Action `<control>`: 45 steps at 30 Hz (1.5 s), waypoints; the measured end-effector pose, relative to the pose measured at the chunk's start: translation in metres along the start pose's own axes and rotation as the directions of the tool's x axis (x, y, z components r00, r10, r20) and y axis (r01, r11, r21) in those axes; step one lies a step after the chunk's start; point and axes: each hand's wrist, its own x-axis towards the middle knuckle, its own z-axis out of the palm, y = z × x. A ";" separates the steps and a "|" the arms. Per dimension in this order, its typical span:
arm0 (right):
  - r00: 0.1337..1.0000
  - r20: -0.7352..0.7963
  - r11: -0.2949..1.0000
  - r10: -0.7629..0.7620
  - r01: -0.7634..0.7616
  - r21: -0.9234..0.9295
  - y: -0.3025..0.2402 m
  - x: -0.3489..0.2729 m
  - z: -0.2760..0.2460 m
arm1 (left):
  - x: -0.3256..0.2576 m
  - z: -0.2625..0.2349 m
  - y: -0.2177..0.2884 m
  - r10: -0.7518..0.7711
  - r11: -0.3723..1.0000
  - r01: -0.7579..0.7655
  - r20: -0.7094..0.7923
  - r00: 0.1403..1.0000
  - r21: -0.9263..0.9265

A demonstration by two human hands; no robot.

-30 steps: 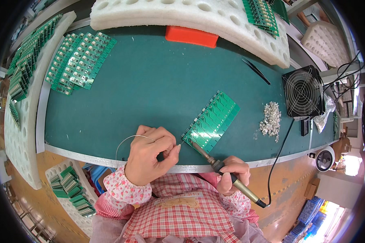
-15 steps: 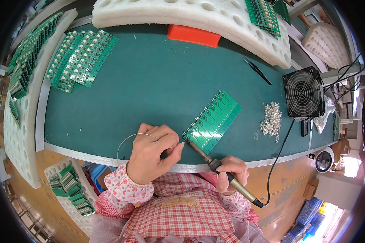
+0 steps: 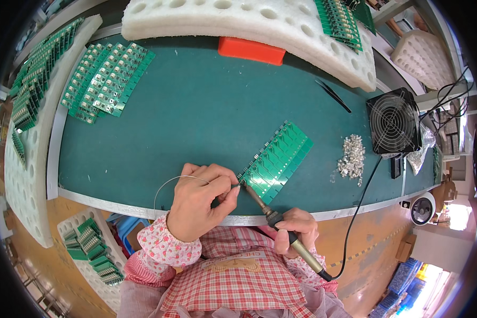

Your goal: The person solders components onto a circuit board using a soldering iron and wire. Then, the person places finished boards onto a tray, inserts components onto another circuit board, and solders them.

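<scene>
A green circuit board panel (image 3: 275,161) lies slanted on the green mat, with a row of small parts along its left edge. In my right hand (image 3: 298,229) is a soldering iron (image 3: 297,244), its tip at the board's near left corner. My left hand (image 3: 201,199) pinches a thin solder wire (image 3: 163,185), which loops back over the knuckles. Its fingertips are beside the iron's tip at that corner. The exact contact of wire and tip is too small to make out.
More circuit board panels (image 3: 116,79) lie at the far left. White foam trays (image 3: 217,20) stand at the back and left. A red block (image 3: 250,51), tweezers (image 3: 333,96), a heap of small metallic parts (image 3: 352,156) and a black fan (image 3: 393,121) sit around the mat.
The iron's handle and my right hand have shifted slightly left, while the tip stays at the board's corner. My left hand has moved very little.
</scene>
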 end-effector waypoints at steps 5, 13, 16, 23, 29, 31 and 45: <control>0.991 0.118 0.997 -0.062 0.066 -0.034 -0.001 0.003 -0.002 | 0.000 0.000 0.000 -0.002 1.000 0.002 -0.001 1.000 -0.008; 0.992 0.112 0.997 -0.063 0.067 -0.035 -0.001 0.004 -0.001 | -0.001 0.000 0.000 -0.055 0.998 0.055 0.004 0.998 -0.022; 0.994 0.099 0.998 -0.053 0.055 -0.025 -0.001 0.004 -0.001 | -0.001 0.000 0.001 -0.054 0.998 0.054 0.001 0.999 -0.028; 0.998 0.024 0.998 -0.057 0.057 0.017 0.004 0.000 0.002 | 0.000 -0.001 0.001 -0.067 0.997 0.067 0.010 0.998 -0.043; 0.994 -0.104 0.997 -0.025 0.033 0.077 0.009 -0.010 0.002 | 0.000 -0.001 0.001 -0.076 0.996 0.077 0.021 0.997 -0.042; 0.995 -0.101 0.997 -0.025 0.032 0.072 0.008 -0.008 0.003 | 0.000 -0.002 0.001 -0.050 0.998 0.051 0.026 0.998 -0.025; 0.997 -0.077 0.997 -0.003 0.009 0.079 0.009 -0.006 0.006 | 0.003 0.001 0.002 -0.054 0.998 0.054 0.021 0.998 0.023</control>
